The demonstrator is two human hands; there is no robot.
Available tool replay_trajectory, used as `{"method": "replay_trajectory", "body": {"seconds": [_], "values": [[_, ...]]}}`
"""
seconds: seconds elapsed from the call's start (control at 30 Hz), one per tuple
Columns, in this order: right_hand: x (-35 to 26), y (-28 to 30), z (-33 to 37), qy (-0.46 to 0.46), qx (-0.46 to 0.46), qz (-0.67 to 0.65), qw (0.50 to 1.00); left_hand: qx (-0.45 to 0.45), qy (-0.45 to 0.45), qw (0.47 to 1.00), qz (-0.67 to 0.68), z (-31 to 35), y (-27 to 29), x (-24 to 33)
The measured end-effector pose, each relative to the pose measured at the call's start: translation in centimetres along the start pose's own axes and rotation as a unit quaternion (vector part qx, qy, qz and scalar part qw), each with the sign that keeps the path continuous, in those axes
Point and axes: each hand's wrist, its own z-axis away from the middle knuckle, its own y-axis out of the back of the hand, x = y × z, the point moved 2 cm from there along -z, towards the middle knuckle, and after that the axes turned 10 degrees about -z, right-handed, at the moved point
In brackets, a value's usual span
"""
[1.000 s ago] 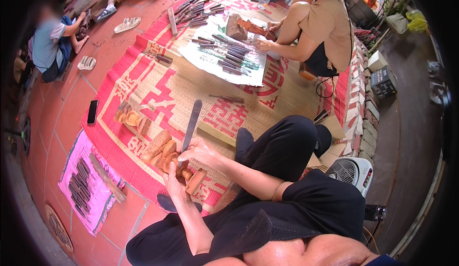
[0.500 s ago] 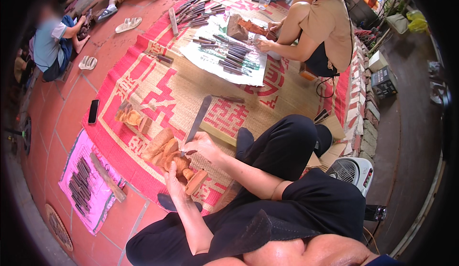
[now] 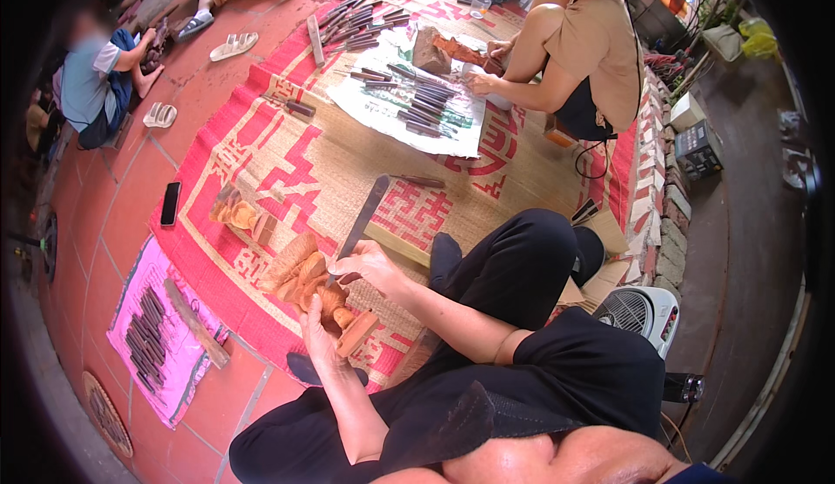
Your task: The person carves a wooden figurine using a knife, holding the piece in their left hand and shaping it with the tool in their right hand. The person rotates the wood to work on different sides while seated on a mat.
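Observation:
A pale brown wooden carving [image 3: 306, 286] with a flat block base lies tilted in front of me, over the woven mat. My left hand [image 3: 320, 332] supports it from the near side, its fingers closed round the lower part. In my right hand [image 3: 370, 268] is a long flat grey file [image 3: 364, 216], gripped near its lower end. That end meets the middle of the carving, and the long part points up and away. My right fingers partly hide the contact. A second, smaller wooden carving [image 3: 243, 214] lies on the mat just beyond, to the left.
A pink cloth [image 3: 183, 380] at left bears several dark-handled tools and a wood stick [image 3: 196, 323]. A phone [image 3: 170, 203] lies on the mat's edge. Ahead, a person [image 3: 574, 66] sits by a white sheet [image 3: 357, 101] with many tools. A fan [image 3: 639, 314] stands at right.
The file's far end has shifted slightly to the right, and the carving has turned very slightly. Both hands keep their grip in nearly the same place.

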Motion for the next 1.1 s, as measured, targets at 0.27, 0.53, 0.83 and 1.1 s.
{"method": "replay_trajectory", "body": {"seconds": [0.27, 0.53, 0.83, 1.1], "values": [[0.7, 0.5, -0.4, 0.006, -0.037, 0.016, 0.999, 0.003, 0.005, 1.0, -0.003, -0.1, 0.0, 0.0], [1.1, 0.1, -0.4, 0.018, -0.093, 0.035, 0.995, 0.006, 0.05, 0.999, 0.001, -0.9, 1.6, -1.0], [0.0, 0.1, 0.1, -0.004, -0.072, 0.037, 0.997, 0.005, 0.047, 0.999, 0.021, -1.0, 1.7, -1.1], [0.0, 0.2, 0.0, -0.015, -0.022, -0.02, 0.999, 0.069, 0.013, 0.998, -0.003, 0.2, -1.3, 0.2]]}}
